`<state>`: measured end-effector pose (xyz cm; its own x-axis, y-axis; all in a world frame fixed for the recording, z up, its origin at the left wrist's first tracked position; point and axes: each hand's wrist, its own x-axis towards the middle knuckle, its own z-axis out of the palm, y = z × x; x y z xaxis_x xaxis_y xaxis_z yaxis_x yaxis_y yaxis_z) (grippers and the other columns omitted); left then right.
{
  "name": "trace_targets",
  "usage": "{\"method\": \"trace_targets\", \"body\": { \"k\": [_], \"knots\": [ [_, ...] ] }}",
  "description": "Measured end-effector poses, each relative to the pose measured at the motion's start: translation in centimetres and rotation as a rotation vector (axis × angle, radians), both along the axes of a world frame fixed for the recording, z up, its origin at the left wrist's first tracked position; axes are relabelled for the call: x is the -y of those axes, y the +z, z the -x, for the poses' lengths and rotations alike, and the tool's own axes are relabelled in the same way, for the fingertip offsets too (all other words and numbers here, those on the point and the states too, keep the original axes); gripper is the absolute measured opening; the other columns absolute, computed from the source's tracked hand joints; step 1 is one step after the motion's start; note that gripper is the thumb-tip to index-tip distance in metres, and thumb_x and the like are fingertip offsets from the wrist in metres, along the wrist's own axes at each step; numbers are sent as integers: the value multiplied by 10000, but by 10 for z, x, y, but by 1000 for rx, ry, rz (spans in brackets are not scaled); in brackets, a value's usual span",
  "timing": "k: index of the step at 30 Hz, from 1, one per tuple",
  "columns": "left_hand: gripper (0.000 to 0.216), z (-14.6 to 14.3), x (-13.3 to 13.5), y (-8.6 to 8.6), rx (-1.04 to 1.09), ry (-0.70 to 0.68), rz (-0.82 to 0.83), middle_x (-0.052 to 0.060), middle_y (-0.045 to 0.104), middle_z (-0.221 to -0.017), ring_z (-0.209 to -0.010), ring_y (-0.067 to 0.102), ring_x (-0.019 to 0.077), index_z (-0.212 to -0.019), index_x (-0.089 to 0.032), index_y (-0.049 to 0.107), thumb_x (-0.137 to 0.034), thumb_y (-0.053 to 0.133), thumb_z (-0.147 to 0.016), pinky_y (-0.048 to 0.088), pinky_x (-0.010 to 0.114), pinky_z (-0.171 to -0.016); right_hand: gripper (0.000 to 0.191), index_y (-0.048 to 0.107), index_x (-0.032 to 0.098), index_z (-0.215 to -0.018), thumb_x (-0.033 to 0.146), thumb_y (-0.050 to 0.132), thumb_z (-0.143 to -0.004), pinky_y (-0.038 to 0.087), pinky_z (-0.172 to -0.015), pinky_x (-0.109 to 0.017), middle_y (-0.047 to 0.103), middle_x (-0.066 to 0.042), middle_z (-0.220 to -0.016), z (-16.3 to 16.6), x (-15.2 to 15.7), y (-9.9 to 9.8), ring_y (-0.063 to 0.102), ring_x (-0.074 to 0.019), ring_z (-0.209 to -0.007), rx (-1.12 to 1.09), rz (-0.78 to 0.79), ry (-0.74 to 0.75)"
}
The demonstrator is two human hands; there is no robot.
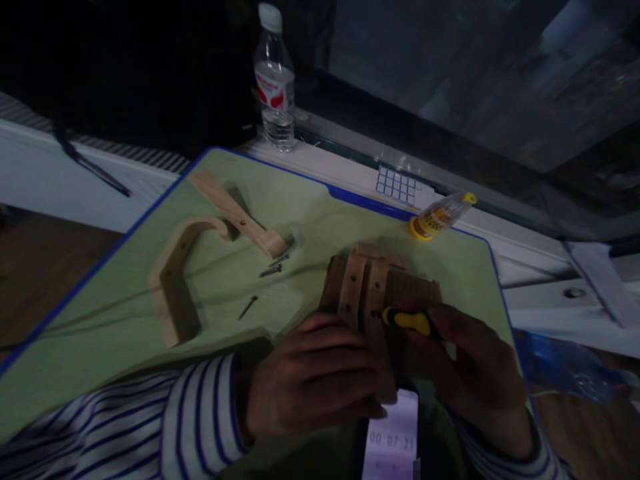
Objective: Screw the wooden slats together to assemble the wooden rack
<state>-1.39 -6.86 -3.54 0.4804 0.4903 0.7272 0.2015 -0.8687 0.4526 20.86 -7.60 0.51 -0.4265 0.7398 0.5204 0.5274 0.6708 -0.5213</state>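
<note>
My right hand point(473, 373) is closed around a short screwdriver point(413, 322) with a yellow and black handle. Its front end points left at a hole in the right of two narrow wooden strips point(377, 283). My left hand point(317, 373) lies over the near end of these strips, its fingers wrapped round them. The left strip point(353, 280) also has dark holes along it. Beneath the strips is a brown ridged block point(415, 285). The screwdriver's tip is too dark to make out.
Several loose screws point(271, 271) lie left of the block. Farther left are a curved wooden piece point(170, 287) and a straight one point(240, 217). A yellow-capped bottle point(443, 215) lies tilted at the back. A water bottle point(275, 93) stands on the ledge; a phone point(393, 433) shows a timer.
</note>
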Motion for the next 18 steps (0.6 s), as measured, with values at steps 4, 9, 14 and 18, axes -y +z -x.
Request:
{"method": "trace_targets", "body": {
  "k": [4, 9, 14, 18],
  "knots": [
    [178, 0, 1, -2, -3, 7, 2, -45, 748, -948, -914, 664, 130, -918, -203, 676, -328, 707, -794, 487, 302, -841, 707, 420, 345, -1361, 47, 662, -768, 614, -678, -337, 677, -7, -1153, 0, 1, -3, 681, -187, -926, 26, -72, -53],
    [190, -1, 0, -3, 10, 3, -1, -34, 746, -959, -933, 661, 135, -932, -197, 677, -313, 718, -786, 474, 299, -871, 724, 393, 303, -1389, 85, 689, -765, 607, -716, -326, 701, -22, -1080, 0, -2, -4, 684, -187, -896, 110, -174, -91],
    [163, 0, -1, -3, 3, -17, -1, -19, 743, -972, -952, 656, 138, -931, -196, 672, -298, 698, -806, 476, 304, -866, 585, 474, 275, -1282, 91, 684, -769, 598, -680, -296, 709, -25, -976, 5, -9, -3, 688, -173, -821, 106, -178, -116],
    [162, 0, -3, -5, -10, -24, -10, -15, 739, -984, -969, 649, 137, -934, -196, 668, -298, 691, -811, 485, 307, -866, 506, 487, 264, -1251, 129, 660, -796, 594, -768, -369, 691, -62, -1069, 7, -11, -6, 675, -213, -951, -14, -118, -143]
  ]
}}
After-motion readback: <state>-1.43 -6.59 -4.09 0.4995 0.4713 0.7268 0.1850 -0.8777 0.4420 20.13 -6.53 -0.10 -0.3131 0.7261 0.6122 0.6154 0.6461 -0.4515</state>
